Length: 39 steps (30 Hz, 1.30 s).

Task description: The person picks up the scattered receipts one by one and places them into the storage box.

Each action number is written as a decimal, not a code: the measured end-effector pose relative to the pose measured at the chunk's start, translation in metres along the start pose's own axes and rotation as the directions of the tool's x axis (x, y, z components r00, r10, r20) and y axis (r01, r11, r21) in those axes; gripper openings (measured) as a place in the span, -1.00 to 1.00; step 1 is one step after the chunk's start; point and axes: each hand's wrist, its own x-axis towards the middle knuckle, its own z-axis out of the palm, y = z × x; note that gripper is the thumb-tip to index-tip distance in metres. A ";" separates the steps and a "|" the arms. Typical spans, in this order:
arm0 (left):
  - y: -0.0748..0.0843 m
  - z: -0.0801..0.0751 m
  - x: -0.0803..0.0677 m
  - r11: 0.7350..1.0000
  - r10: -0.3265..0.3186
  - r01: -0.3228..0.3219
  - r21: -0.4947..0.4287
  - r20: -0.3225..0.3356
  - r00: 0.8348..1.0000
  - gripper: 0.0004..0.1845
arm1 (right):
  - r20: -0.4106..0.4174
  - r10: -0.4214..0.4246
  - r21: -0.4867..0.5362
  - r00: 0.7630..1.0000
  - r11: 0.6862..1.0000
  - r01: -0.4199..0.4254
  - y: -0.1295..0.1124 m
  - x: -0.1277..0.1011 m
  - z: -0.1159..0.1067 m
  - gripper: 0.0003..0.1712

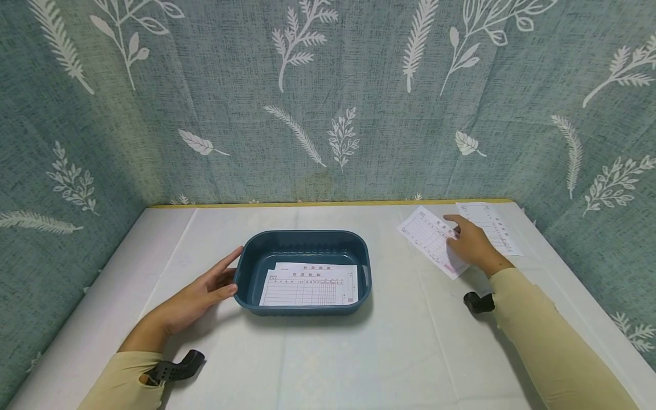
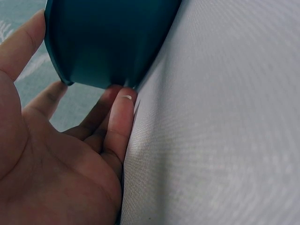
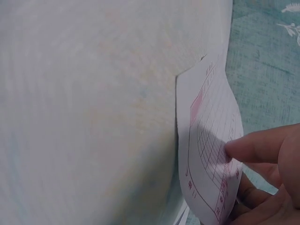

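A dark teal plastic basin (image 1: 302, 311) stands on the white-covered table. Printed receipt forms (image 1: 302, 290) lie inside it, one overlapping another. My left hand (image 1: 187, 304) touches the basin's left end with its fingertips, thumb near the front corner; the left wrist view shows the spread fingers against the basin wall (image 2: 108, 47). Over on the right, my right hand (image 1: 472, 245) pinches a printed receipt form (image 1: 427, 236) by its edge. Seen from the right wrist, the thumb presses on the face of this bent form (image 3: 206, 140), with the other fingers behind it.
Another receipt form (image 1: 489, 225) lies at the table's back right, partly behind my right hand. A leaf-patterned teal cloth (image 1: 318, 159) rises behind the table (image 1: 328, 364) and along both sides. Black wrist mounts (image 1: 179, 367) are on both forearms.
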 end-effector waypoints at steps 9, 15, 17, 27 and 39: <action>0.001 0.000 0.000 1.000 -0.002 0.002 0.002 -0.003 1.000 -0.20 | -0.008 0.005 0.017 1.000 1.000 -0.005 -0.004 -0.001 0.000 -0.23; 0.000 0.000 0.000 1.000 -0.011 0.011 -0.010 -0.004 1.000 -0.20 | -0.012 0.006 0.029 1.000 1.000 -0.005 -0.005 -0.003 -0.001 -0.19; 0.001 0.000 0.000 1.000 -0.011 0.011 -0.011 -0.003 1.000 -0.20 | -0.014 0.006 0.030 1.000 1.000 -0.006 -0.005 -0.003 -0.001 -0.18; -0.001 0.000 0.002 1.000 -0.019 0.019 -0.015 -0.006 1.000 -0.20 | -0.011 -0.016 0.056 1.000 0.998 0.016 -0.010 -0.007 -0.001 -0.16; 0.000 0.000 0.001 1.000 -0.013 0.013 -0.011 0.003 1.000 -0.20 | -0.040 -0.048 0.060 0.998 0.997 0.050 -0.015 -0.011 0.000 -0.17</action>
